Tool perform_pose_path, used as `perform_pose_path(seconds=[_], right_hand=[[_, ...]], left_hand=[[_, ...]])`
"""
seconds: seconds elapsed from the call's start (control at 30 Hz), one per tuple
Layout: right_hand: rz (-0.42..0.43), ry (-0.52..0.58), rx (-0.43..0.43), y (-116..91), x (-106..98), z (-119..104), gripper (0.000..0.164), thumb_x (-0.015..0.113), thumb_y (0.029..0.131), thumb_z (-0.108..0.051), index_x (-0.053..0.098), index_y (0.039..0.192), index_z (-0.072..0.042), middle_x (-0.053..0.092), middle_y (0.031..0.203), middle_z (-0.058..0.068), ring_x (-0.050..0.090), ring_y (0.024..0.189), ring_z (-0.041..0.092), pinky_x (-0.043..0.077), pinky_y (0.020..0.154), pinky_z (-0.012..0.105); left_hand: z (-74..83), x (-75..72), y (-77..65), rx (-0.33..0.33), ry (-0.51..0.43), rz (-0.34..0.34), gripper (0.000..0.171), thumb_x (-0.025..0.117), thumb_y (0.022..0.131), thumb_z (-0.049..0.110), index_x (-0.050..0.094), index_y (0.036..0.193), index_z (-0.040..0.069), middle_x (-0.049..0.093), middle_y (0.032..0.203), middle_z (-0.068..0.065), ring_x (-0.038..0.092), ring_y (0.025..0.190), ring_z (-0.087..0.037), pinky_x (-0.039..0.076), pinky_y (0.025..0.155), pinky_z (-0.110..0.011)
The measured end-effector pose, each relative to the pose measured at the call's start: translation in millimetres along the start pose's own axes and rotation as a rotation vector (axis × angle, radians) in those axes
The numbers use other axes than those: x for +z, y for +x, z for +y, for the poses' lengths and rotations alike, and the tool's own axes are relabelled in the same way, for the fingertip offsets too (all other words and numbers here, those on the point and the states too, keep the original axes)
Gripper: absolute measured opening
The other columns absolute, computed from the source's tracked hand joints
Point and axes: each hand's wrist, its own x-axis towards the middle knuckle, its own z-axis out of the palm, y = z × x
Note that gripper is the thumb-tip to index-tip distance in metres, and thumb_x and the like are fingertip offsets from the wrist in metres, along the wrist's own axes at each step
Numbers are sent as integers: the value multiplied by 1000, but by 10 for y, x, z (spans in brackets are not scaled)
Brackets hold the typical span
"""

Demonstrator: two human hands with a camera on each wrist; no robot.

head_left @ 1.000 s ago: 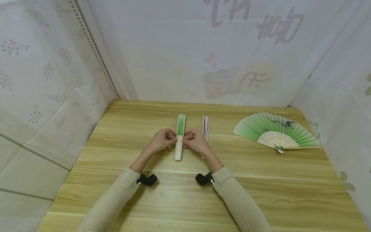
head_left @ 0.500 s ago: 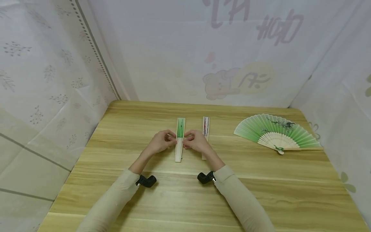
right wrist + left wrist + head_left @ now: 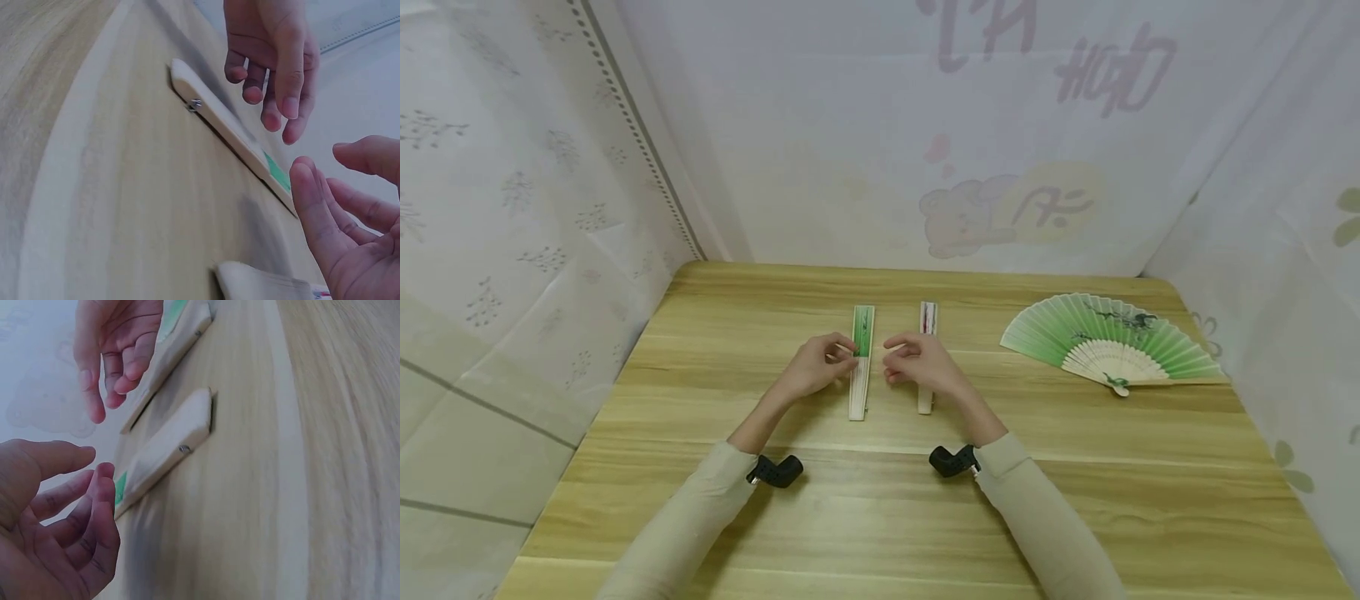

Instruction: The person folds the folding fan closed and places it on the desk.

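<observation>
A folded green hand fan [image 3: 859,390] with pale wooden ribs lies lengthwise on the table. My left hand [image 3: 817,367] is at its left side, fingers loosely bent, the tips overlapping the fan's edge in the head view. Between the two folded fans hover the fingertips of my right hand [image 3: 931,367], thumb and fingers parted with nothing between them. Partly hidden beneath that hand lies a second folded fan [image 3: 928,313], white with a red and dark print. In the right wrist view, a small metal rivet [image 3: 195,105] shows at the green fan's narrow end.
On the right of the wooden table [image 3: 865,533] lies a spread green fan [image 3: 1112,337] with a dark branch print and a green tassel at its pivot. Patterned cloth [image 3: 805,150] hangs behind the table and along both sides. A black wrist camera sits on each sleeve.
My right hand has let go of the green folded fan and shifted right, over the white one. The left hand stays beside the green fan, which lies flat after turning slightly.
</observation>
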Motion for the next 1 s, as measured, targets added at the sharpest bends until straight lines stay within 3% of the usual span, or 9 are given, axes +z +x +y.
perform_pose_path(seconds=[0.23,0.43,0.63,0.83,1.0], right_hand=[[12,51,-8,-91,-135,-28,38,63,100,2,51,132,17,62,111,37,69,96,40,57,85,45],[1,106,-50,-194,-299,8,40,62,102,-3,49,134,17,58,114,42,69,95,36,55,87,50],[17,102,-54,-297,-439,4,42,62,103,-6,49,134,18,57,115,42,69,93,31,57,85,44],[62,86,-47,-360,-577,1,37,60,104,-7,54,133,13,63,111,32,69,92,29,55,88,51],[69,101,-60,-425,-694,9,38,59,105,-7,51,135,14,59,114,38,69,94,30,52,91,55]], left_hand=[[98,41,51,67,-47,-39,24,68,97,5,64,117,-8,70,97,-18,70,81,-35,57,68,-37],[165,100,106,83,-86,-74,28,66,99,4,62,123,-10,70,99,-23,69,78,-37,57,66,-36],[236,184,198,104,-83,-87,29,67,99,7,62,122,-9,70,102,-24,68,79,-39,52,63,-28],[348,287,294,119,-124,-114,28,66,99,5,61,122,-10,69,104,-28,68,84,-46,57,69,-37],[420,378,375,114,-137,-136,28,66,99,6,62,122,-10,68,105,-30,68,87,-47,56,67,-35]])
